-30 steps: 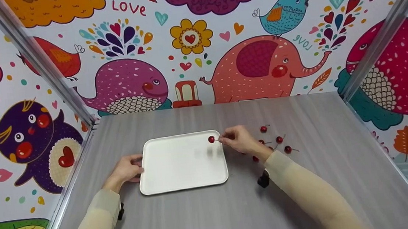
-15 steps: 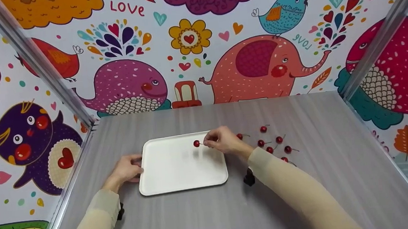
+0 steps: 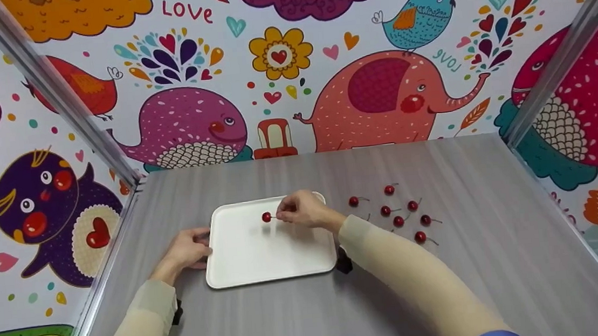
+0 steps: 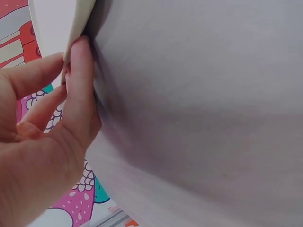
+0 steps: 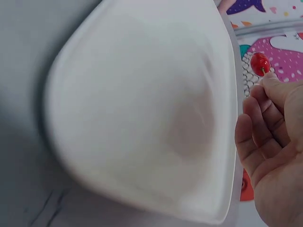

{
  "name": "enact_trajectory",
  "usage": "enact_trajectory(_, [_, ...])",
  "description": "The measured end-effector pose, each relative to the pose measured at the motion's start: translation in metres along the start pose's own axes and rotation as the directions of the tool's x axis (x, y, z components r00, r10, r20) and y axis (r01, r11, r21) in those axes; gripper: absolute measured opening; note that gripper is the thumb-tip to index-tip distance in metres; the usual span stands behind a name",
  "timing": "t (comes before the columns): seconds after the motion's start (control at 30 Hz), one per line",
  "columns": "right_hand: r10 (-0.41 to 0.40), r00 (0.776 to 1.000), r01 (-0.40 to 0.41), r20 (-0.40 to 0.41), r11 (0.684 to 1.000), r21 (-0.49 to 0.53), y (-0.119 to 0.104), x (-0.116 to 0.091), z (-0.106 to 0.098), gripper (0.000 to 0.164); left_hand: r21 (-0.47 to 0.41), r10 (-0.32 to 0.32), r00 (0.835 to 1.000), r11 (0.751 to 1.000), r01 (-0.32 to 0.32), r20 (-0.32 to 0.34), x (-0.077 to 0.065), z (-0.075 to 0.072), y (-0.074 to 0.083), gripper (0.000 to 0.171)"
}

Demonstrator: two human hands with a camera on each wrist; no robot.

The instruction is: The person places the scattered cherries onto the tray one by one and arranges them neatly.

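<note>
A white rectangular tray (image 3: 266, 257) lies on the table, with no cherry resting on it. My left hand (image 3: 186, 249) holds the tray's left edge; in the left wrist view its thumb and fingers (image 4: 80, 90) sit on either side of the rim (image 4: 78, 23). Above the tray's upper middle, my right hand (image 3: 305, 209) pinches a red cherry (image 3: 266, 217) by its stem. The right wrist view shows that cherry (image 5: 260, 64) beyond the thumb and forefinger tips, clear of the tray, with the other fingers (image 5: 258, 127) loosely bent.
Several stemmed cherries lie scattered right of the tray, among them one at the back (image 3: 389, 190) and one nearest the front (image 3: 420, 237). The grey wood-look table (image 3: 269, 322) meets a patterned wall (image 3: 277, 99) behind. Metal posts (image 3: 85, 132) stand at the back corners.
My right hand has carried the cherry leftward, from the tray's right edge to over its upper middle. Cherries behind that arm have come into view. The left hand stays at the tray's edge.
</note>
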State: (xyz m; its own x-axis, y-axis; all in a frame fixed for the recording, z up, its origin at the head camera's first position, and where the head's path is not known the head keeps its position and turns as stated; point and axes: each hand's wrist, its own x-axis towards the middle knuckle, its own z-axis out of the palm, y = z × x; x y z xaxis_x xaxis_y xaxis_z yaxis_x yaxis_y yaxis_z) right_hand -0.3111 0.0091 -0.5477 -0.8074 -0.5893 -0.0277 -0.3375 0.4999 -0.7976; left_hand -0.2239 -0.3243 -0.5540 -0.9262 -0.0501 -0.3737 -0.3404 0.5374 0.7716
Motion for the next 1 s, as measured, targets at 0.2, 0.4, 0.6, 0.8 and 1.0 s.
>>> enact_trajectory(0.2, [0.009,1.000,-0.009,0.013,1.000,0.005,-0.005,0.016,0.013,0.016,-0.004,-0.008,1.000,1.000,0.008,-0.009,0.000,0.003,0.000,0.073])
enact_trajectory(0.4, [0.041,0.999,-0.042,0.020,0.999,0.019,-0.009,0.030,0.025,0.016,-0.008,0.007,1.000,1.000,-0.007,-0.007,-0.001,0.005,-0.001,0.071])
enact_trajectory(0.6, [0.070,0.997,-0.070,0.014,0.997,0.024,-0.015,0.046,0.038,0.016,-0.014,0.006,1.000,1.000,-0.007,-0.017,-0.001,0.002,0.000,0.071])
enact_trajectory(0.8, [0.130,0.991,-0.130,0.014,0.991,-0.003,-0.019,0.058,0.048,0.014,-0.024,0.001,1.000,1.000,-0.001,-0.004,0.000,0.002,-0.001,0.070])
enact_trajectory(1.0, [0.139,0.990,-0.139,-0.006,0.990,-0.039,-0.020,0.065,0.057,0.015,-0.032,-0.003,1.000,0.999,0.003,-0.007,0.000,0.001,-0.002,0.071])
